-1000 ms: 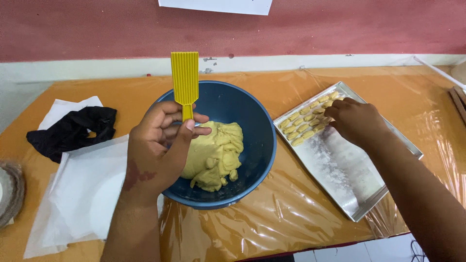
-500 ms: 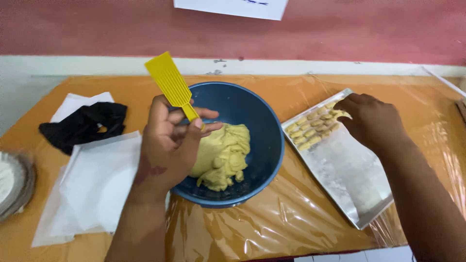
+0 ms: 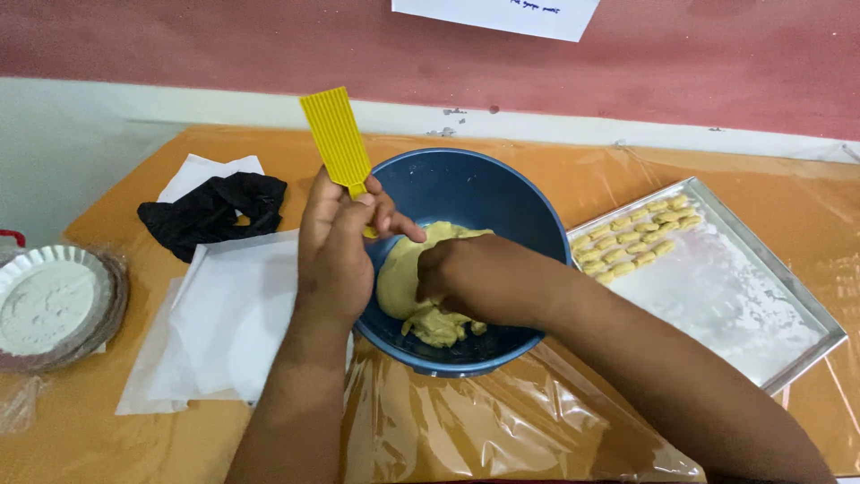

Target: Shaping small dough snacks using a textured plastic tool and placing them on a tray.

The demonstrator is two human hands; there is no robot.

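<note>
The soft pale-yellow dough (image 3: 408, 278) is seen near the middle of the frame, heaped inside a round dark-blue plastic bowl (image 3: 466, 184) that stands on the table (image 3: 573, 179), which is covered with orange-tinted clear plastic sheeting. The right hand (image 3: 479, 280) is pressed down into the dough, its fingers curled into the mass; whether a piece is pinched between them cannot be told. The left hand (image 3: 336, 242) is held over the bowl's left rim and is closed around the short handle of a ridged yellow plastic paddle (image 3: 336, 139), whose flat grooved blade is pointed toward the upper left of the frame.

To the right of the bowl a rectangular floured metal tray (image 3: 806, 345) is set at an angle, with small shaped dough pieces (image 3: 632, 237) ranged in rows at its upper end. Sheets of white paper (image 3: 228, 323) are spread just left of the bowl, and a crumpled black cloth (image 3: 215, 211) lies above them. At the left edge a small fluted foil dish of white flour (image 3: 49, 300) is found.
</note>
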